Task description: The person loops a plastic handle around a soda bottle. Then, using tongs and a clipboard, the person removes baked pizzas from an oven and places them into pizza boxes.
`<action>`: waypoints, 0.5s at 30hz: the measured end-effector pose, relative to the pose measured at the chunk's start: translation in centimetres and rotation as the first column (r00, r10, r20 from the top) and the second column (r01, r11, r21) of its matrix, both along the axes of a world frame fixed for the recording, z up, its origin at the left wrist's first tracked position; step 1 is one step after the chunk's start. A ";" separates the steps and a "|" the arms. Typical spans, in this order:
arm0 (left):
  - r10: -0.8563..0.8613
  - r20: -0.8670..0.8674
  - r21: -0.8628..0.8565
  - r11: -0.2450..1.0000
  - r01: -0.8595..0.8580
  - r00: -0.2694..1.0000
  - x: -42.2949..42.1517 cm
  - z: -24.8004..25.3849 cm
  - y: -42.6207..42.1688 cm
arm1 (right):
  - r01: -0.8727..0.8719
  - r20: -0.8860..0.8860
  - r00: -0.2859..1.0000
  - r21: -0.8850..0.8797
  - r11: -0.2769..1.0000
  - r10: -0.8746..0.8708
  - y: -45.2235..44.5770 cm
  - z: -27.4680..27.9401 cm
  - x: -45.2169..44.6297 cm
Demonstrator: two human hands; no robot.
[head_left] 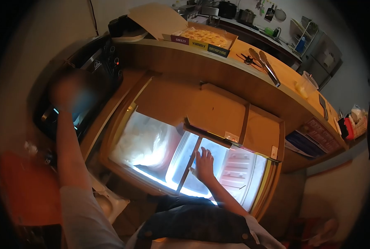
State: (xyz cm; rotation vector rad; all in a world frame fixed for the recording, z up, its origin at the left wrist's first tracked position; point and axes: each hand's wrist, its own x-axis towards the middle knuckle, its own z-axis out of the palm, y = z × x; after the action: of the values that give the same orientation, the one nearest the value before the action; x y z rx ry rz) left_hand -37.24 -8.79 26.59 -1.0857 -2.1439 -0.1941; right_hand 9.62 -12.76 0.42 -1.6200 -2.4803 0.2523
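While the right hand (204, 164) is over the lit, glass-topped chest freezer with a yellowish rim (269, 178), the broad, clear pane (228, 166) there looks stiff and smooth, probably slippery, fairly heavy and breakable if knocked; the narrow, straight, dark-brown bar (185, 176) across it would likely give the surest hold. The freezer lies directly before the person, with flat, brown cardboard boxes (224, 110) over its far part. The right hand's fingers are spread and partly extended, the thumb apart and near the bar, pinching nothing; whether the fingertips press on the pane I cannot tell. The left hand (68, 94) is blurred beside the black, boxy oven (104, 66), so I cannot tell its finger spacing or any grip
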 end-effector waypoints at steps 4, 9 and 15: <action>-0.017 0.008 0.020 1.000 0.017 1.000 -0.4 -0.5 0.2 | 0.122 -0.062 0.989 -0.144 0.982 -0.132 0.1 -0.4 1.2; 0.006 0.014 0.027 1.000 -0.006 1.000 -0.9 -0.6 0.4 | 0.020 -0.057 0.998 0.155 0.988 -0.012 -1.2 -2.1 2.7; -0.006 0.000 0.052 0.999 0.006 1.000 -0.8 -0.5 0.2 | 0.084 -0.116 0.991 0.133 0.987 -0.069 -2.2 -2.5 2.1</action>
State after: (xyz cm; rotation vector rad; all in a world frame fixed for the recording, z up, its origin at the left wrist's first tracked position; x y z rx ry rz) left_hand -38.06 -8.57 26.08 -1.0622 -2.1245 -0.2516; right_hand 11.74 -14.98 -2.09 -1.5961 -2.2937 0.1525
